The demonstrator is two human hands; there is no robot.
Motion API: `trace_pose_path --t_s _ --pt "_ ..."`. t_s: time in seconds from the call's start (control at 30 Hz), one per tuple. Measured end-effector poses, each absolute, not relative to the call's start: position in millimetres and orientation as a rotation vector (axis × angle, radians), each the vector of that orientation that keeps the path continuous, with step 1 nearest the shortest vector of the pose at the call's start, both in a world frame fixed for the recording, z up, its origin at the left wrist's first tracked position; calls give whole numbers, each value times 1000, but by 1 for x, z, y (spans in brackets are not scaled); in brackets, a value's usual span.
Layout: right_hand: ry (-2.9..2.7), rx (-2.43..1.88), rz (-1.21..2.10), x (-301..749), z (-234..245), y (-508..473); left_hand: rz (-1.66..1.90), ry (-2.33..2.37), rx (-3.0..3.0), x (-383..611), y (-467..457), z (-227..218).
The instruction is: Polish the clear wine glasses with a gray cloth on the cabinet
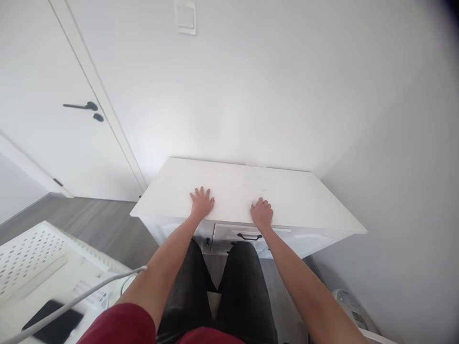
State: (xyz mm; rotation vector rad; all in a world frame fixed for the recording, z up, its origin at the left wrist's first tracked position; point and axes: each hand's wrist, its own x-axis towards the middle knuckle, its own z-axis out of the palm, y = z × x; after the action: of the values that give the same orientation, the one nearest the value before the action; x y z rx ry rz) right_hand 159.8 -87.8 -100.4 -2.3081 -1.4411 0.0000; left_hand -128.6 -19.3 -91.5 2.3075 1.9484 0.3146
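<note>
A white chest of drawers (pixel 294 200) stands against the wall in front of me. My left hand (pixel 202 202) lies flat on its top near the front edge, fingers spread and open, holding nothing. My right hand (pixel 262 212) rests palm down on the top a little to the right, its fingers curled loosely with nothing in them. Just below my right hand is a drawer with a black handle (pixel 249 237). My legs in dark trousers stand close to the drawer fronts.
A white door with a black lever handle (pixel 83 106) is at the left. A white perforated basket (pixel 32 253), a dark phone (pixel 53 325) and a white cable (pixel 89 291) lie at lower left. A white device (pixel 353 310) sits on the floor at lower right. A wall plate (pixel 185 16) is above.
</note>
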Motion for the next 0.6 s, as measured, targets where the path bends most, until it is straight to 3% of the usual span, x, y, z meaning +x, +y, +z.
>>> trace_pose_path --t_s 0.6 --pt "-1550 -2353 -82 159 -99 -90 372 1912 2281 -129 -18 -95"
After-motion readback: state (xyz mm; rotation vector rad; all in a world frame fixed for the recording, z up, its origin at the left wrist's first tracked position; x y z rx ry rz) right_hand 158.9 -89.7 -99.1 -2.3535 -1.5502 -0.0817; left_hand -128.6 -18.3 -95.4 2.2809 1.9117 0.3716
